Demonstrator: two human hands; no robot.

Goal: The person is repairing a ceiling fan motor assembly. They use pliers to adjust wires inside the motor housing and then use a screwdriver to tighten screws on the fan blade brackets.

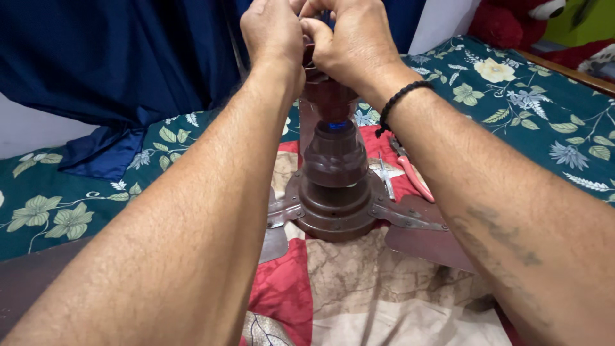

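In the head view we have both hands raised at the top of a brown ceiling fan [334,192] that stands upright on its motor housing, on a red and beige quilt [359,282]. Our left hand [272,32] is closed around the top of the fan's downrod, fingers curled tight on it, and our right hand [352,38] presses in from the other side, thumb and fingers pinching the same top end (what exactly sits between the fingertips is hidden by the knuckles). A black bead bracelet [400,102] circles the right wrist.

Our forearms cross most of the frame and cover much of the fan blades [426,243], which spread flat from the housing. Just behind the fan, near the right forearm, lie red-handled pliers [413,176] and a small screwdriver [385,176]. A green floral bedsheet [544,109] lies beyond the quilt, a dark blue curtain [128,57] hangs at upper left, and a red plush toy [512,22] sits at upper right.
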